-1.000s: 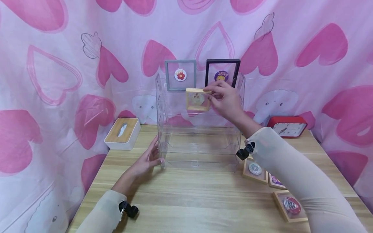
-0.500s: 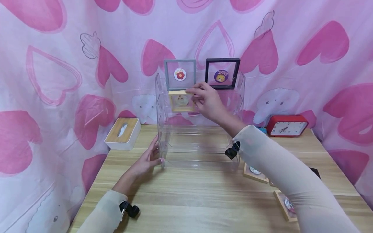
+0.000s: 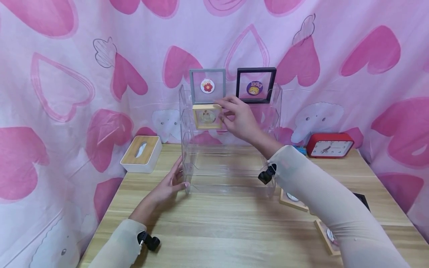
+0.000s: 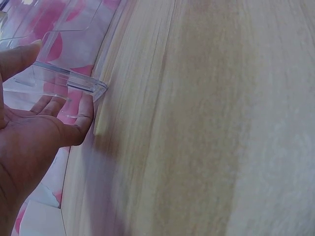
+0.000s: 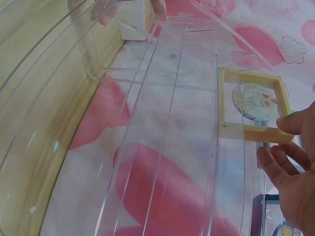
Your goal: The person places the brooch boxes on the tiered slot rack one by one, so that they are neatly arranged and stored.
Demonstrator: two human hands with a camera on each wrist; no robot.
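Observation:
My right hand pinches the right edge of a small light-wood display frame between thumb and fingers. A round badge with a cartoon figure shows inside that frame. The frame stands upright at the left of the second tier of a clear tiered display rack. My left hand holds the rack's lower left side, with its thumb at the front edge and fingers along the outer side. On the top tier stand a grey frame with a flower badge and a black frame with a bear badge.
Light-wood frames with badges, including one frame, lie on the table at right, partly hidden by my right sleeve. A red clock stands at back right, a tissue box at left. A heart-patterned curtain hangs behind.
My right hand has carried the small wood frame leftward and slightly down, to below the grey frame; it has barely moved in the last half second. My left hand has stayed on the rack.

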